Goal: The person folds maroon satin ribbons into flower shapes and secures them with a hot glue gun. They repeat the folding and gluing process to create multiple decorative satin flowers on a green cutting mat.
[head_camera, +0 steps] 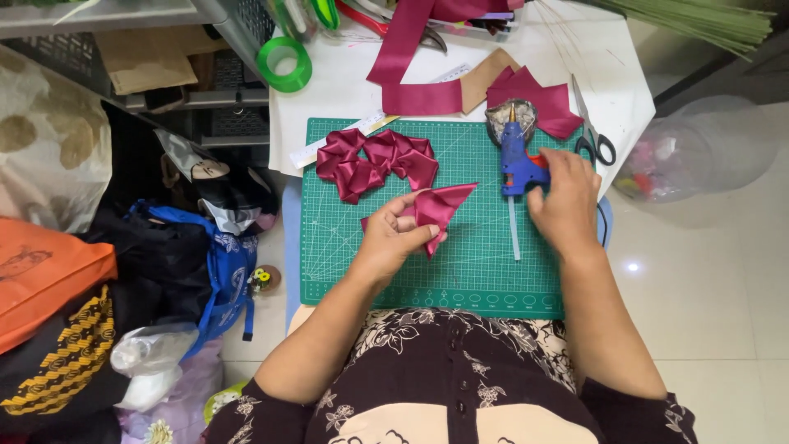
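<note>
**Left hand pinching folded ribbon, right hand on glue gun**

Left hand [393, 238]: thumb and fingers closed on a folded maroon ribbon piece [440, 208], held just above the middle of the green cutting mat [362, 271]. The pointed end sticks out up and right, clear of the fingers.

Right hand [567, 197]: lying over the handle of the blue glue gun [518, 160] at the mat's right side. Cannot tell whether the grip is closed around it or just resting on it. Gun nozzle points to the far side, into a small round dish [511, 119]; the pale glue stick [514, 230] trails out the back toward the near edge.

Handling, my read: the ribbon is light, soft and satin-slick, so a fold will likely spring open if released. Best held at the folded base, where the left hand pinches now, not at the tip. The nozzle is probably hot; keep to the handle.

Around it:
- Cluster of finished ribbon petals [376, 160] on the far-left part of the mat, apart from the held piece.
- Loose ribbon strip [407, 41] and cut ribbon pieces [542, 99] on the white tabletop beyond the mat.
- Scissors [593, 136], far right, just off the mat.
- Green tape roll [284, 63], far left corner of the table.
- Brown paper piece [485, 78] beside the ribbon, flat, no label I can make out.
- Orange bag [45, 275] and blue bag [222, 263] on the floor to the left.
</note>
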